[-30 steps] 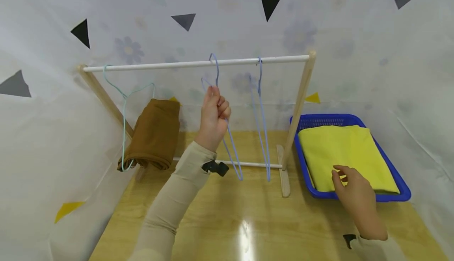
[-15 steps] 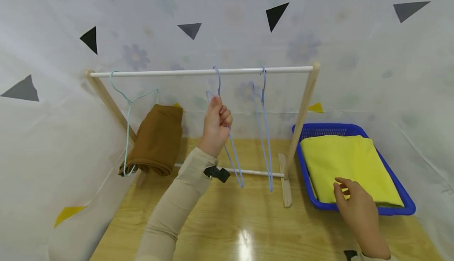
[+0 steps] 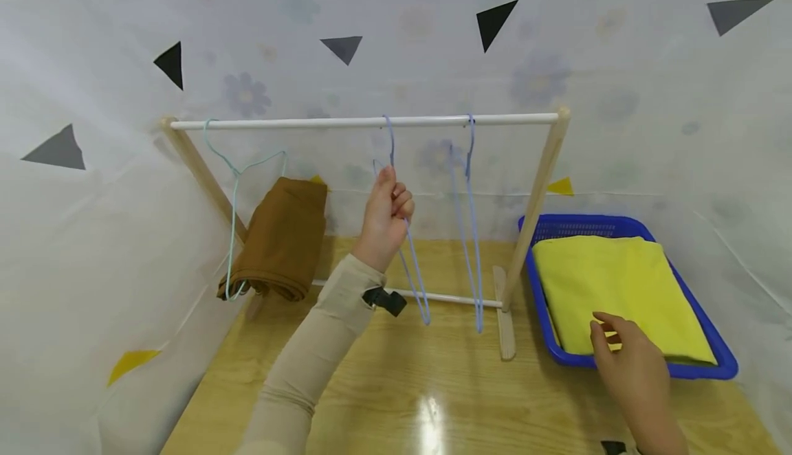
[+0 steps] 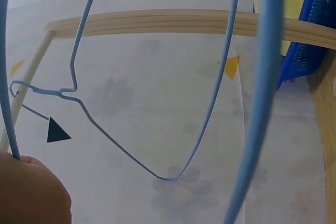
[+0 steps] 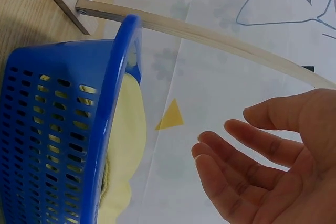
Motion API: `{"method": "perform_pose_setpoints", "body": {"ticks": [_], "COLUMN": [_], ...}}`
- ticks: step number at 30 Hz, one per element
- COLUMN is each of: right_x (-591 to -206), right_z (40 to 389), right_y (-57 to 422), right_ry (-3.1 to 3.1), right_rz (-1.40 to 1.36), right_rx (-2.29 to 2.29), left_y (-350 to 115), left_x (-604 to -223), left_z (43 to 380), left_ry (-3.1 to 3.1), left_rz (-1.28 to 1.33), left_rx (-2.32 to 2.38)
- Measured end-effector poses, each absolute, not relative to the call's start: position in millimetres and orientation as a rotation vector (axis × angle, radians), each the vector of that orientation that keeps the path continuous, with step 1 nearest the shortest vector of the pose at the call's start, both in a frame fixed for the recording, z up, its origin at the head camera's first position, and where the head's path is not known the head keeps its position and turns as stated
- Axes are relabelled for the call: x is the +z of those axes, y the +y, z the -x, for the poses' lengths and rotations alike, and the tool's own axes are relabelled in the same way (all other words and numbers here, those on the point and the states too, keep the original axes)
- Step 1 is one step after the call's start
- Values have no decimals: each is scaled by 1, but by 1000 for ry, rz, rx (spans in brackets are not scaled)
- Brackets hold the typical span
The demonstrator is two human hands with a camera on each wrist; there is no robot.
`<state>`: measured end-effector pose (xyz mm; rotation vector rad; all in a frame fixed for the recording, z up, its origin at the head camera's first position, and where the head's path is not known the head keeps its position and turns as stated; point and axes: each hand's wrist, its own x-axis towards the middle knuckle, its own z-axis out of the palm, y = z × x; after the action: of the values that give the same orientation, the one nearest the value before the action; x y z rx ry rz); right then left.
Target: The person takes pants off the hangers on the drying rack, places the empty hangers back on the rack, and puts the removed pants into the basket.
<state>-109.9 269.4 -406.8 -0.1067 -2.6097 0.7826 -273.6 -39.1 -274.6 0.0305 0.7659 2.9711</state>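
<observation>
My left hand [image 3: 385,220] grips a blue wire hanger [image 3: 416,269] just below its hook, which hangs over the white rail [image 3: 284,124]. The hanger is turned nearly edge-on in the head view. To its right a second blue hanger [image 3: 473,235] hangs from the same rail; the left wrist view shows this hanger [image 4: 118,141] face-on. My right hand [image 3: 634,365] is loosely curved with nothing in it, over the front edge of the blue basket [image 3: 559,357]. Folded yellow cloth [image 3: 609,280] lies in that basket.
A mint hanger [image 3: 234,235] at the rail's left end carries a folded brown cloth [image 3: 281,235]. The rack's wooden right post [image 3: 537,201] stands between the hangers and the basket. Beneath everything is a wood-grain table [image 3: 365,386], with white sheeting [image 3: 421,22] behind.
The head view has shifted slightly, so everything sits a little lower and further right. My left hand keeps its grip on the hanger; my right hand stays by the basket.
</observation>
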Motion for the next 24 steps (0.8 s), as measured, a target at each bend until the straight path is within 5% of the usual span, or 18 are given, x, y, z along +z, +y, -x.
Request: {"method": "perform_pose_setpoints", "body": {"ticks": [24], "right_x": [-411], "right_z": [93], "right_y": [261], "right_ry": [-2572], "right_rz": [166], "right_rx": [785], "left_y": [-47], "left_x": [-291], "left_z": [261], "left_ry": [1007], "left_rz": [111], "left_rx": [2779]}}
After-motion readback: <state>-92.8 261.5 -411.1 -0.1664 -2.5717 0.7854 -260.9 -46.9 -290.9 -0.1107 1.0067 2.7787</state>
